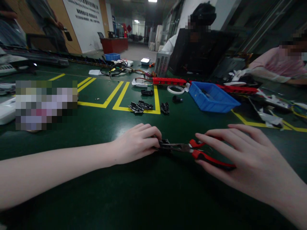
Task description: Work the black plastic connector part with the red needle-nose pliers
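Observation:
My left hand (140,142) is closed around a small black plastic part (165,145), whose left end the fingers hide. From the right, long-nose pliers (183,147) with red and black handles reach in, their jaws at this part. Whether the jaws pinch it I cannot make out. My right hand (242,153) has its fingers and thumb around the plier handles, which are spread somewhat apart. Further back on the green table lie several similar black parts (145,104), some beside or across a yellow tape line.
A blue plastic bin (213,97) stands behind my right hand, near a roll of white tape (176,89) and a red strip (169,81). Cables (117,68) lie farther back. Other people are across the table, one behind a black computer case (199,52).

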{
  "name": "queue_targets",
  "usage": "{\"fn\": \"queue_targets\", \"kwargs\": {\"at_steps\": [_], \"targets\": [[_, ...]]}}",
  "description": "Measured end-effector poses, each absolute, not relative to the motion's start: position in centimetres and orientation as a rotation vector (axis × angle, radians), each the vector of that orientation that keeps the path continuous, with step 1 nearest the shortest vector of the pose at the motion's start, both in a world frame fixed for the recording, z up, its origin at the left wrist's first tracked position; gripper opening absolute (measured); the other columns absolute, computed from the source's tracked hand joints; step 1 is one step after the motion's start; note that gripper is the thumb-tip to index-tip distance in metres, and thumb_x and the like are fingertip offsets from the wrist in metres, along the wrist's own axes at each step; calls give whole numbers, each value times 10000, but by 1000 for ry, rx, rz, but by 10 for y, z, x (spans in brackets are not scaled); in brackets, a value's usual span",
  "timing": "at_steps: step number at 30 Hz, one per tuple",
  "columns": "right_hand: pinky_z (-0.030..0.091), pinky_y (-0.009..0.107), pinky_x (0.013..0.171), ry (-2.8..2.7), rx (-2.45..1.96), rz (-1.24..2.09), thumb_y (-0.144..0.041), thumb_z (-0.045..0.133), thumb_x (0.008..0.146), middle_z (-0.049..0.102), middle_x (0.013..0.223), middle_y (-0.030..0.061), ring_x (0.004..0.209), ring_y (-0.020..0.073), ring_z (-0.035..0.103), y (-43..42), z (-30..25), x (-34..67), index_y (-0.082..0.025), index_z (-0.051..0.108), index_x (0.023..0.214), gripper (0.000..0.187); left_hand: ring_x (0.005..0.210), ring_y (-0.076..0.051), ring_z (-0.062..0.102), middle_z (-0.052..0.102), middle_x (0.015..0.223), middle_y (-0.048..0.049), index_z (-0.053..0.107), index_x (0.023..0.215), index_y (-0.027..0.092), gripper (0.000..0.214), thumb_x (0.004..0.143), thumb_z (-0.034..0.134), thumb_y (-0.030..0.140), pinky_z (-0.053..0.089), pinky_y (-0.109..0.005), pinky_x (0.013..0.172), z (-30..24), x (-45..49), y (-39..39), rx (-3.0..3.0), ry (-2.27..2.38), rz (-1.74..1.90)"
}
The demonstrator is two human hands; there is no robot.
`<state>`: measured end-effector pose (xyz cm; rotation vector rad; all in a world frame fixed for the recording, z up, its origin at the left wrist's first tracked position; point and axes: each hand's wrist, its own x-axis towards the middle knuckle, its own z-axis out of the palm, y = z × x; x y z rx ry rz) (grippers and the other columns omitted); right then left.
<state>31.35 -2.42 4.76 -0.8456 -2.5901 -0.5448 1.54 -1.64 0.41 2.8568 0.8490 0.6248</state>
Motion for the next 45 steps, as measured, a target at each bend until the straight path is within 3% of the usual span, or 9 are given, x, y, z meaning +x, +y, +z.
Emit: {"fn": "queue_targets", "kwargs": {"at_steps": [12,26,45], "targets": [[474,547,737,-2620,-825,-563,-377,555,866,676,994,95,839,323,643,-26,51,311,-274,599,1172,326,1014,-205,551,609,1162,-91,632,992,149,123,948,518,140,450,-321,840,6,17,-18,2981,788,615],[472,538,785,-2663,-926,-494,-375,553,873,656,1029,102,887,321,616,-26,51,313,-246,612,1191,347,991,-195,562,617,1147,-60,620,996,168,89,941,550,167,425,-321,823,4,17,-18,2996,791,661],[473,517,820,-2695,-929,-568,-347,590,863,643,1051,109,920,308,605,-28,49,312,-220,599,1210,370,937,-202,585,581,1122,-91,618,1019,133,121,927,581,202,493,-316,772,-2,18,-13,2896,773,623]]}}
